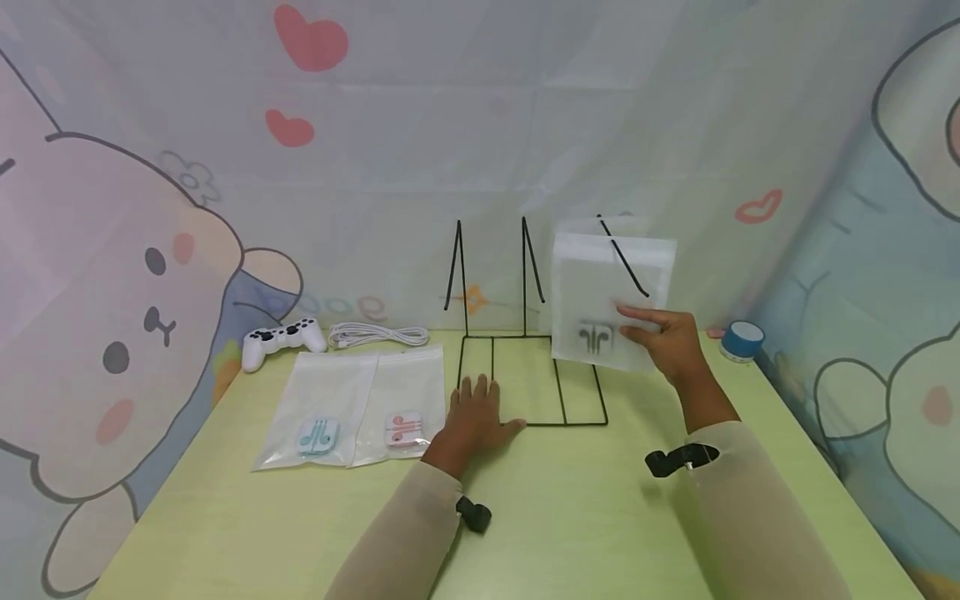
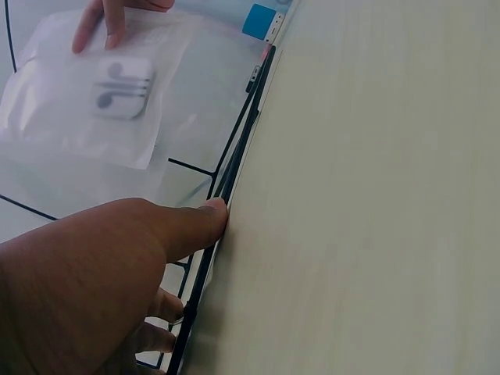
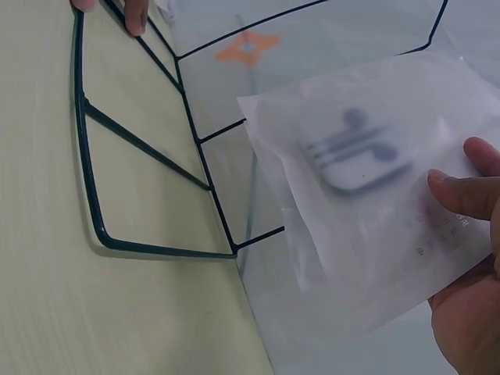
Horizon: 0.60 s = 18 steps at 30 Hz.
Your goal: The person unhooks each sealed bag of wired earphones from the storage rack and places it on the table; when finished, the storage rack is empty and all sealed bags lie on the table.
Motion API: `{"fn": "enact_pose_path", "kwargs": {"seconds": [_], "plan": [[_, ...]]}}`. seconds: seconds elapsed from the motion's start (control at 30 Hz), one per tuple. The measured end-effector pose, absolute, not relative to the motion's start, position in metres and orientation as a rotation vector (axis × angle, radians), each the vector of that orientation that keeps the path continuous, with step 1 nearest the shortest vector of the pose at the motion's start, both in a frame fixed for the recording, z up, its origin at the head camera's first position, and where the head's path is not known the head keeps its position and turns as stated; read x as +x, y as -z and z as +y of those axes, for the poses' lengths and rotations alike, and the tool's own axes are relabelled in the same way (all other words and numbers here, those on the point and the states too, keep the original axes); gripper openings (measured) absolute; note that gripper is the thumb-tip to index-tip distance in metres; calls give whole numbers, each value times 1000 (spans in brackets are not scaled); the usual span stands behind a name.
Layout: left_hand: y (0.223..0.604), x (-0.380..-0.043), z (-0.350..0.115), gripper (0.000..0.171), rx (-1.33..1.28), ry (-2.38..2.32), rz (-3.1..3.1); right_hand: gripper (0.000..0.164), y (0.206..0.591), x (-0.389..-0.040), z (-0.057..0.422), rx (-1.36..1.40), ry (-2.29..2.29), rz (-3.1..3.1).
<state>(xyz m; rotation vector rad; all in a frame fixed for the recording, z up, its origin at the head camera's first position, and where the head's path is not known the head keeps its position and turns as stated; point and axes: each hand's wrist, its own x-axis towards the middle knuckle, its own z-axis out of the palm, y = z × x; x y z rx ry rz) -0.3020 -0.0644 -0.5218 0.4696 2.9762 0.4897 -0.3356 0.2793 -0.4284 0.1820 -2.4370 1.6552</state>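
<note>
A black wire display rack (image 1: 525,337) stands at the back of the table, with three upright hooks. My left hand (image 1: 476,417) rests on the front of its base, fingers stretched forward and thumb (image 2: 195,223) along the front wire. My right hand (image 1: 667,342) holds a frosted plastic bag (image 1: 570,283) upright at the rack's right side, gripping its right edge. Inside the bag are white wired earphones (image 3: 359,160), blurred through the plastic. The rack's right hook (image 1: 628,271) overlaps the bag's upper part in the head view.
Left of the rack lie two similar bags, one with blue earphones (image 1: 318,436), one with pink earphones (image 1: 405,428). Behind them are a white game controller (image 1: 283,337) and a coiled white cable (image 1: 378,335). A blue-and-white round container (image 1: 742,340) stands at the back right.
</note>
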Motion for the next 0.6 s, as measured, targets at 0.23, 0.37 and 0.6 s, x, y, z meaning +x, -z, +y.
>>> {"fn": "enact_pose_path", "kwargs": {"seconds": [0.23, 0.37, 0.6], "plan": [[523, -303, -64, 91, 466, -488, 2984, 48, 429, -323, 285, 193, -1607, -2471], [523, -303, -64, 91, 468, -494, 2982, 49, 429, -314, 287, 169, -1602, -2492], [523, -302, -64, 91, 474, -499, 2978, 48, 430, -301, 291, 177, -1581, -2497]]}}
